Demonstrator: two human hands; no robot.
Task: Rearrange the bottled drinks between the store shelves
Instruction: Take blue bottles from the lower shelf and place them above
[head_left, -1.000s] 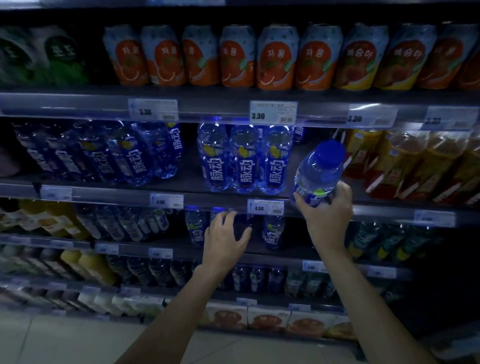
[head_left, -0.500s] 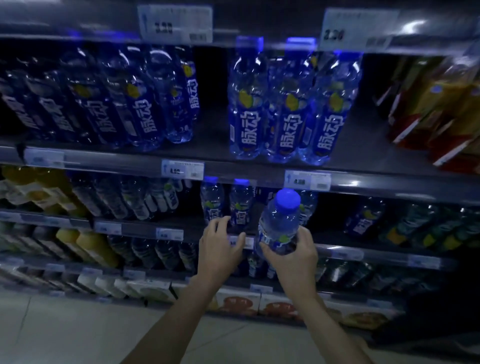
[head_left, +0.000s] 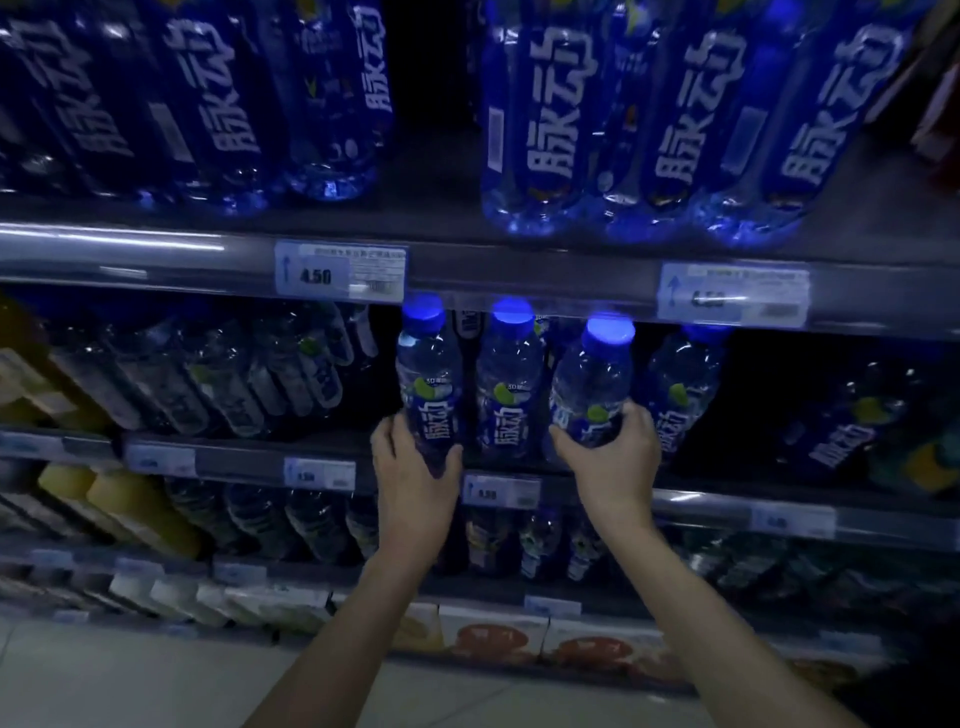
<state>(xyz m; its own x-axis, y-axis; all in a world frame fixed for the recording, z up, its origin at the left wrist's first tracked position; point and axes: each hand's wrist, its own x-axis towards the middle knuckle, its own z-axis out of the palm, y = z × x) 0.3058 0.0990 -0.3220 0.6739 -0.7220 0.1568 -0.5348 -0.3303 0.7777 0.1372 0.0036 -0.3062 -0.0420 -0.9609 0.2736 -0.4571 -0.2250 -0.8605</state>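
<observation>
My right hand (head_left: 613, 462) grips a small bottle (head_left: 589, 384), tilted, at the middle shelf (head_left: 737, 506) lip. My left hand (head_left: 415, 467) wraps the bottle at 9 o'clock (head_left: 431, 384). Risk: the tilted base catches the lip or knocks the centre bottle (head_left: 506, 384), which stands just beside it, toppling the row. The cap passes close under the upper rail (head_left: 519, 275).

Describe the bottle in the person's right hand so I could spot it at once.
Find the shelf rail with the 4.50 price tag; directly beneath it stands a row of small blue-capped bottles. The right hand grips the tilted bottle, third from the left. Unlike its upright neighbours, it leans and its label faces away.
</observation>
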